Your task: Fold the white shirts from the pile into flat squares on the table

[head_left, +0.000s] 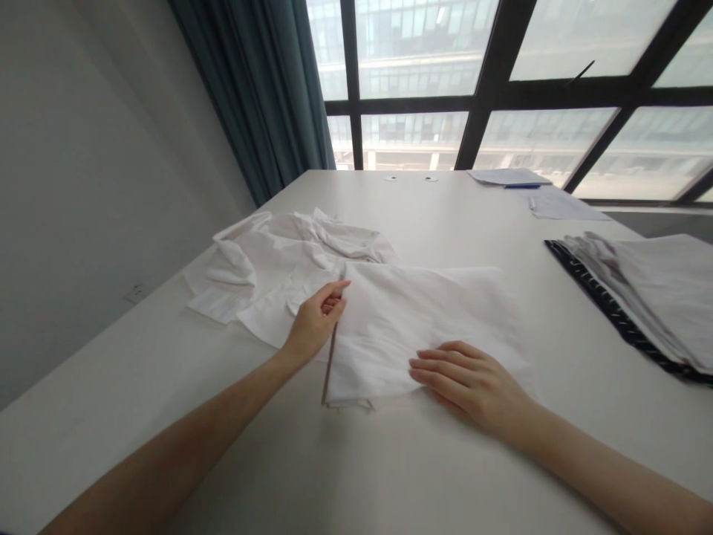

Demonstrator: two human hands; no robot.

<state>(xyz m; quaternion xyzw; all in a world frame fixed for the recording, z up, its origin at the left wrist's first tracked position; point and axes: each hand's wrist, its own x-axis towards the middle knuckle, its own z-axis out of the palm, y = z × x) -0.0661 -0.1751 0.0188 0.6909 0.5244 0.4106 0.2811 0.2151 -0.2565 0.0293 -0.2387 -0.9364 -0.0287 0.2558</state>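
A white cloth folded into a flat rectangle lies on the table in front of me. My left hand pinches its left edge between thumb and fingers. On the cloth's near right part rests my right hand, palm down with the fingers stretched out flat. Just beyond my left hand, a crumpled white garment is spread loosely over the table, and the folded cloth partly overlaps it.
The white table reaches back to the window. Off to the right is a stack of folded cloths with a black striped piece underneath. Papers and a blue pen lie at the far right.
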